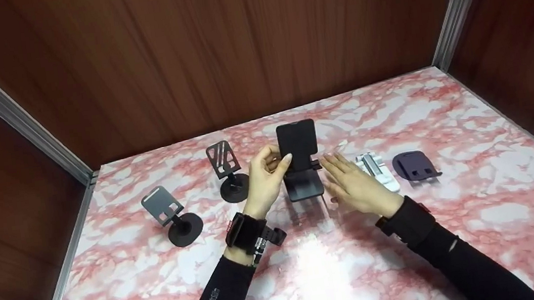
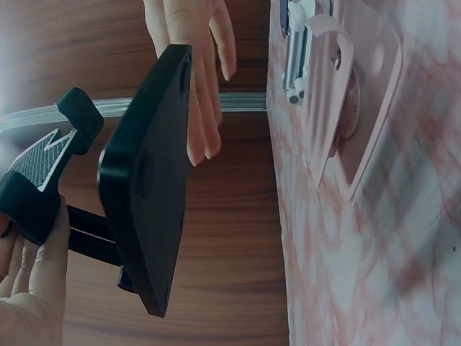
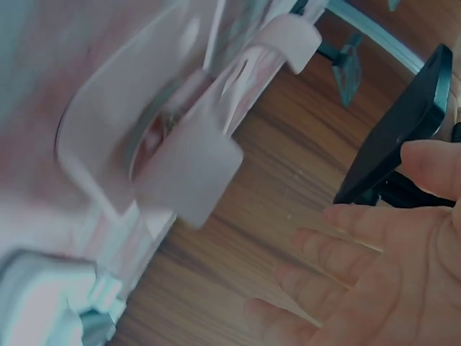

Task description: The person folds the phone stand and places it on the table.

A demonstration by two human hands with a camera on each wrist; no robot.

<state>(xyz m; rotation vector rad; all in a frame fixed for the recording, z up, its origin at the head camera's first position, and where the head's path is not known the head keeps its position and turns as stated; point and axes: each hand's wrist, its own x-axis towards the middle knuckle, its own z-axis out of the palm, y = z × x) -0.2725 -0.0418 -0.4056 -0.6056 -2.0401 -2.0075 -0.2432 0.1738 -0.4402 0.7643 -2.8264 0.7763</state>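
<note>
A black phone stand (image 1: 301,166) stands upright at the middle of the marble table (image 1: 482,205). My left hand (image 1: 278,161) grips its upright plate from the left, thumb in front and fingers curled behind. In the left wrist view the plate (image 2: 144,194) is seen edge-on, with my left hand (image 2: 29,303) on the stand's arm. My right hand (image 1: 338,167) lies open, fingers straight, just right of the stand's base; contact cannot be told. The right wrist view shows that open right hand (image 3: 374,288) beside the black plate (image 3: 403,130).
A grey stand (image 1: 170,215) and a black cut-out stand (image 1: 226,173) are to the left. A white folded stand (image 1: 376,169) and a dark purple stand (image 1: 415,166) lie to the right. Wooden walls (image 1: 234,47) enclose the table on three sides.
</note>
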